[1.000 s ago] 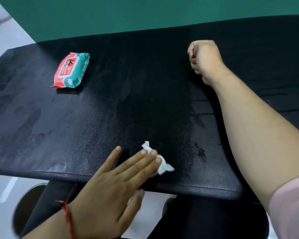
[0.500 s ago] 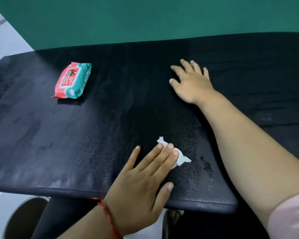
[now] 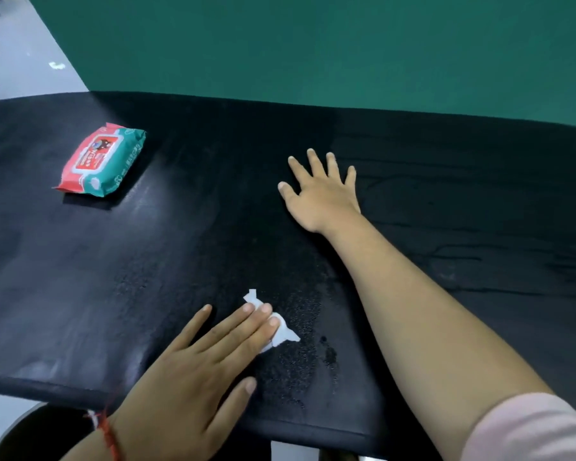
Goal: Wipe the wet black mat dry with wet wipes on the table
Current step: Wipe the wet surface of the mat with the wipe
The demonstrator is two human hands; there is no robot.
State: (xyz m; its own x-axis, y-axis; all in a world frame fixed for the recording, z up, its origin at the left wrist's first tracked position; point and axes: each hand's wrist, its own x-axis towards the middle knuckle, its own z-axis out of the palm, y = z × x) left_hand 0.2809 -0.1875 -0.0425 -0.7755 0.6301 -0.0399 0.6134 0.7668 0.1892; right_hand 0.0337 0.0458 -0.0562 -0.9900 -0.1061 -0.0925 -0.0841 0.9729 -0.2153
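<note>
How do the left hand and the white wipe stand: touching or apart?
Touching. The head view shows the left hand flat, its straight fingers lying on the wipe and pressing it onto the mat.

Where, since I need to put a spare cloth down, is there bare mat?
Bare black mat lies between the wipes pack and the left hand, between the pack and the right hand, and right of the right forearm. Crowded: the front edge, where the left hand presses the wipe close beside the forearm, with droplets between.
</note>
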